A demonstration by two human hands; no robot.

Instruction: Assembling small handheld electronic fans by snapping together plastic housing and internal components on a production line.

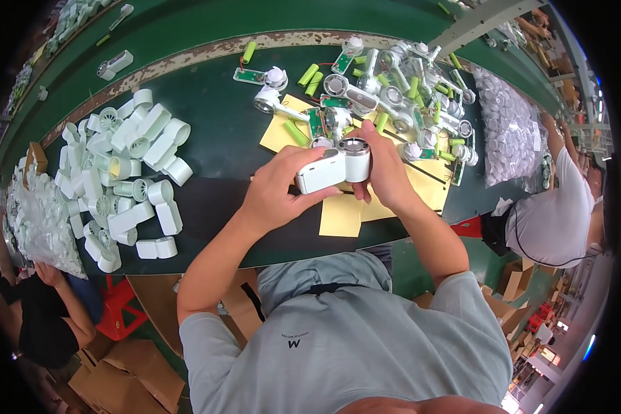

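Observation:
Above the near part of the dark worktable, both of my hands grip a small white fan housing (323, 172) with a boxy handle and a round barrel. My left hand (274, 185) is closed around the boxy end, thumb below and fingers over the top. The right hand (389, 169) wraps the barrel, whose open round end faces up and shows a metallic-looking ring. Just beyond my hands lie yellow sheets (341, 217), green circuit boards (315, 123) and white fan motor units (336, 85). Several light-green battery cells (297, 133) are scattered among them.
A heap of pale fan housings (122, 219) covers the table's left side, beside a clear bag of white parts (43, 222). A bag of small translucent pieces (507, 127) stands right. Co-workers sit at both sides; a green belt (207, 27) runs behind. Cartons (127, 379) lie below.

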